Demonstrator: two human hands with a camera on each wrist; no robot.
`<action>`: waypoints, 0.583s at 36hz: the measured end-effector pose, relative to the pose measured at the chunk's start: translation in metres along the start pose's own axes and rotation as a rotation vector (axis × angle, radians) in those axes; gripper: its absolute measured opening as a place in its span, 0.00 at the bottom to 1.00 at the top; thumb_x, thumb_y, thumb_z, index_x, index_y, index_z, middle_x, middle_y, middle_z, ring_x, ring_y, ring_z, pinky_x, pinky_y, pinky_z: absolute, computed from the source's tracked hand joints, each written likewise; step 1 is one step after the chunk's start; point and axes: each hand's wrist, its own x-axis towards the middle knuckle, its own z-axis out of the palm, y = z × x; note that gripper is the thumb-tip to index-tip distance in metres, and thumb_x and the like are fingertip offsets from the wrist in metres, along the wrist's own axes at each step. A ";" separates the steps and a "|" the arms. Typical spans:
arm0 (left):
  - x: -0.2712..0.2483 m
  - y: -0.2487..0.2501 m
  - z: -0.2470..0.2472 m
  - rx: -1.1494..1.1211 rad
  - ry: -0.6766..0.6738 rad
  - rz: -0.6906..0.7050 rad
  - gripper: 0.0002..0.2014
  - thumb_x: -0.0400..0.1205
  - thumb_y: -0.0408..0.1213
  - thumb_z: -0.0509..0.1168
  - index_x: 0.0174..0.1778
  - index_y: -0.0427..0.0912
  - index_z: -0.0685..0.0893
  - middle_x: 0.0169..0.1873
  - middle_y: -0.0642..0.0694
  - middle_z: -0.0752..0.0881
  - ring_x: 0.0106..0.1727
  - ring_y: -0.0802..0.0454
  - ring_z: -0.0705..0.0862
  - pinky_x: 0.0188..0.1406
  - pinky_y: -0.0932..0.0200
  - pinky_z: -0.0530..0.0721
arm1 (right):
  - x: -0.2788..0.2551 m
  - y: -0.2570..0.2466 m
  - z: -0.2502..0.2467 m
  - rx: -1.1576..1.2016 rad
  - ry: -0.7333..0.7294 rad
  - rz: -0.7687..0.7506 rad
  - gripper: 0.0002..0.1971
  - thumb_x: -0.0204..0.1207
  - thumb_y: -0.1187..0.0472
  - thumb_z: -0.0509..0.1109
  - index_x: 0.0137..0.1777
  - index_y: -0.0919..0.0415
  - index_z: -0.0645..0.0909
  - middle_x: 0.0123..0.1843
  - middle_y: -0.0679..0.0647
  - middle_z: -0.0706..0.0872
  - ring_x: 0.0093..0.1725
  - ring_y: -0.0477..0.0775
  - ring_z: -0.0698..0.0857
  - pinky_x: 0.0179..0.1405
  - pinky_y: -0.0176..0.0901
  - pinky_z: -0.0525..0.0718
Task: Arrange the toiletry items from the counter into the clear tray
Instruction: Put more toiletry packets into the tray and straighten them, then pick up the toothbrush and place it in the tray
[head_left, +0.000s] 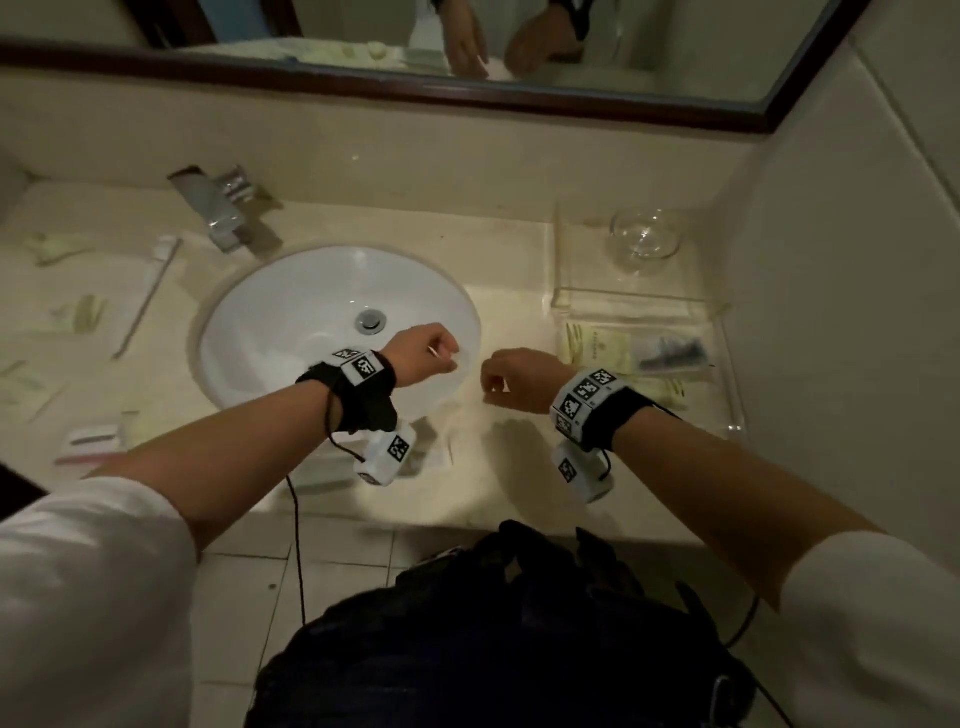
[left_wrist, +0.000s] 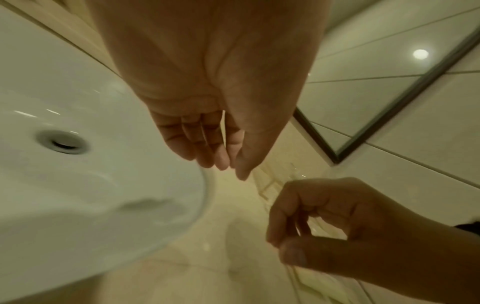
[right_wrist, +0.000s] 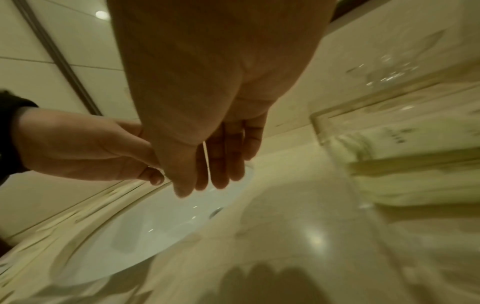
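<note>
Held close together by the sink (head_left: 291, 312), near the clear tray (head_left: 628, 306), as if to pass something across: left hand (head_left: 423, 353) with fingers curled, maybe pinching a thin white item (head_left: 434, 353); right hand (head_left: 519, 379) with fingers curled, hold too hard to tell; more toiletry items (head_left: 83, 312) waiting on the surface (head_left: 519, 467).

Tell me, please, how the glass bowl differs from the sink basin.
The glass bowl is clear, while the sink basin is opaque white. The bowl is much smaller than the basin. The bowl stands in the far compartment of the clear tray on the right, while the basin is sunk into the counter and has a drain. Both are round and open upward.
</note>
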 end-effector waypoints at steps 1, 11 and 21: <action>-0.007 -0.011 -0.005 0.010 0.001 -0.032 0.11 0.78 0.37 0.69 0.55 0.40 0.81 0.50 0.47 0.84 0.49 0.52 0.80 0.50 0.61 0.74 | 0.007 -0.008 0.003 -0.004 -0.059 0.000 0.10 0.76 0.51 0.70 0.50 0.57 0.82 0.49 0.53 0.85 0.42 0.50 0.79 0.41 0.41 0.76; -0.078 -0.100 -0.037 0.139 -0.099 -0.298 0.14 0.72 0.50 0.74 0.46 0.48 0.82 0.49 0.49 0.85 0.55 0.49 0.82 0.55 0.58 0.77 | 0.049 -0.062 0.034 -0.094 -0.312 0.052 0.22 0.70 0.40 0.73 0.54 0.57 0.80 0.50 0.52 0.85 0.48 0.55 0.82 0.48 0.46 0.81; -0.115 -0.139 -0.044 0.239 -0.175 -0.320 0.18 0.62 0.50 0.81 0.43 0.52 0.84 0.43 0.55 0.81 0.50 0.51 0.83 0.54 0.57 0.80 | 0.062 -0.079 0.036 -0.110 -0.386 0.031 0.25 0.65 0.37 0.75 0.50 0.58 0.82 0.47 0.54 0.87 0.47 0.56 0.85 0.47 0.50 0.85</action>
